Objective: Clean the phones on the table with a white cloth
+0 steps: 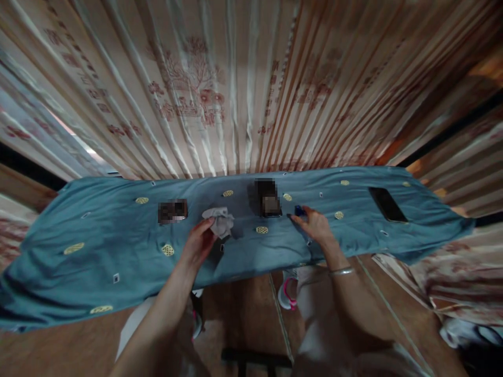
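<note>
Grey crumpled cloth lies on the blue-covered table, and the left hand pinches its near edge between fingertips. Just right, the right hand nips a small blue object — what it is I cannot tell. Between them stands a dark blurred item; a black phone lies well apart. Best bunch the cloth firmly — a loose pinch likely slips.

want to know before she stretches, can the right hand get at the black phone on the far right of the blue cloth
Probably yes. The right hand pinches a small blue object, and only bare blue cloth lies between it and the black phone. It would need to let go first.
</note>
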`<state>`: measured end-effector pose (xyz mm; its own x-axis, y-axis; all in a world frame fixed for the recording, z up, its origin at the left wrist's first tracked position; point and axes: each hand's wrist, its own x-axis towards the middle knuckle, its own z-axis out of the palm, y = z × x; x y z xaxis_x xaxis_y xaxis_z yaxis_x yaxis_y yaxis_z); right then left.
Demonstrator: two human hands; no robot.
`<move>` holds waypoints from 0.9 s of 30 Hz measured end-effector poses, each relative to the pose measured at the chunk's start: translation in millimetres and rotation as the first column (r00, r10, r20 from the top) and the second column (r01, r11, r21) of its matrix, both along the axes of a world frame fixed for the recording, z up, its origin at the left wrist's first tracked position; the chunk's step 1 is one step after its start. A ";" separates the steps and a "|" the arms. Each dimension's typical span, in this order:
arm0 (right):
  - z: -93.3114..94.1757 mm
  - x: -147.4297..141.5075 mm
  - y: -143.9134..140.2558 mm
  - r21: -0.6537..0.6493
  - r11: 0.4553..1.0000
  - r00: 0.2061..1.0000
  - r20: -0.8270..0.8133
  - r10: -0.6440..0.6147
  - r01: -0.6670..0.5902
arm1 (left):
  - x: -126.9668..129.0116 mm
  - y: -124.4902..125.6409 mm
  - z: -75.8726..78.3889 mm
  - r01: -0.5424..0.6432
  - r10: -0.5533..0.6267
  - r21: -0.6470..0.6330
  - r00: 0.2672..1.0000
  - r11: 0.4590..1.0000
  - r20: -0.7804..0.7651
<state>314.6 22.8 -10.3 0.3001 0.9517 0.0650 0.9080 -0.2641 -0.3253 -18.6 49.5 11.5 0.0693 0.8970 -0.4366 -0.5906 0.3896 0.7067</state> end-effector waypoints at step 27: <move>7.5 -162.7 27.4 0.145 0.989 0.148 -0.978 0.148 -0.033 | -6.0 -23.6 9.4 0.163 -0.160 0.061 0.986 0.985 -0.056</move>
<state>151.9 50.1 -2.8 0.0767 0.9863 -0.1458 -0.1788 -0.1303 -0.9752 -24.6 25.9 20.9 0.1949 0.9023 -0.3845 -0.4866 0.4294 0.7609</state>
